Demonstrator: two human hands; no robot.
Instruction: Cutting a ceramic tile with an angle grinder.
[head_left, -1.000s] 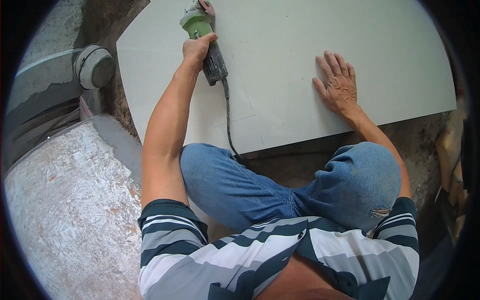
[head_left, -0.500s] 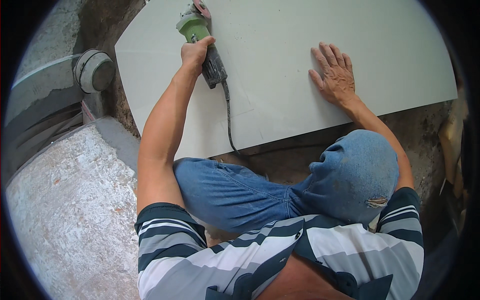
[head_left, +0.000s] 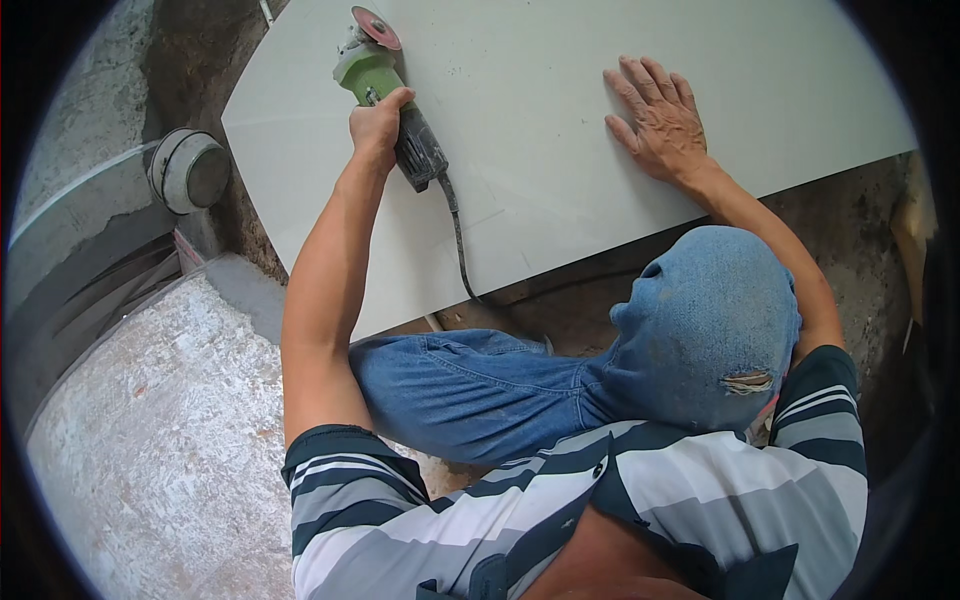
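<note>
Head view: left hand (head_left: 378, 125) gripping green angle grinder (head_left: 385, 100), disc seemingly at pale slab (head_left: 540, 150); right hand (head_left: 655, 120) flat, released.

bare dirt floor (head_left: 830, 215), large pale tile (head_left: 560, 120) lying flat

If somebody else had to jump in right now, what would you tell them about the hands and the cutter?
Left hand: gripping the green angle grinder, its disc at the far edge of the big pale tile.
Right hand: flat on the tile, fingers spread, pressing it down.
The grinder's cord trails back toward the knees.
Done: no cut line is visible across the tile.
Left: any cutting across the tile.
</note>
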